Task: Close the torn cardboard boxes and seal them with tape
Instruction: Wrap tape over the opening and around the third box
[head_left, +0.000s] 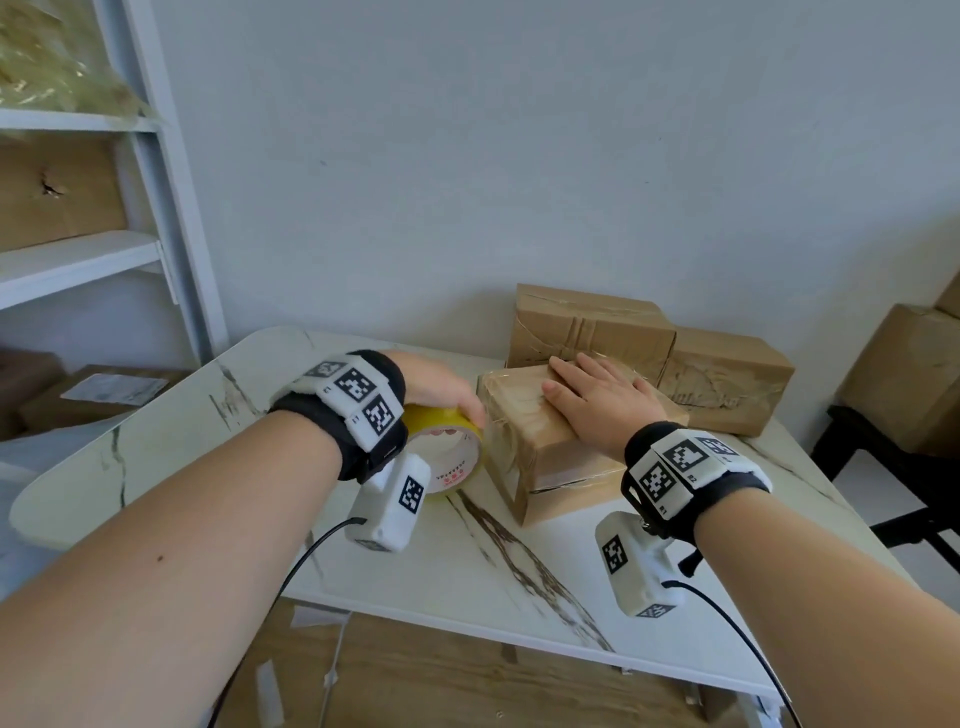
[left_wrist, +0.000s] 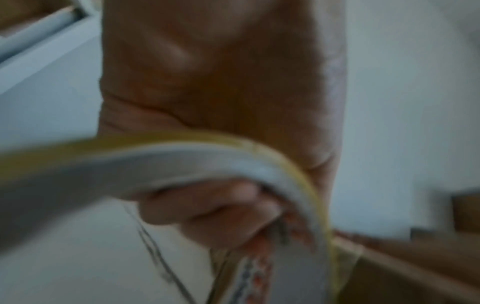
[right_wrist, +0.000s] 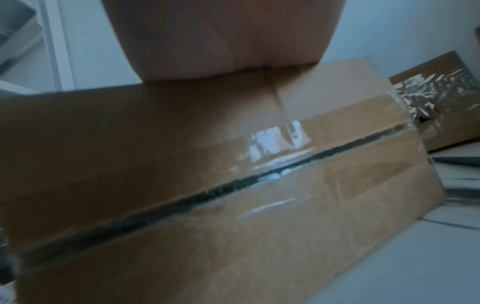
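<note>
A small brown cardboard box sits near the middle of my white marble-patterned table, turned at an angle. Its surface is matte kraft card, wrapped with shiny clear tape that wrinkles along the edges. On the side facing me, a dark seam runs the length of the box under a glossy strip of tape.

My right hand lies flat on top of the box, fingers straight and together, pressing down. My left hand grips a roll of yellowish packing tape right against the box's left end, with fingertips curled inside the white cardboard core, which carries red printing.

Just behind the box, against the pale wall, two more cardboard boxes stand side by side and touching: one with crumpled tape across it, one to its right with scuffed tape on its front.

At far left stands a white shelving unit holding a torn brown box and, on the shelf above, something in crinkled clear plastic. At far right, larger cardboard cartons rest on a black stand. Black cables trail from the white devices strapped to both my wrists.
</note>
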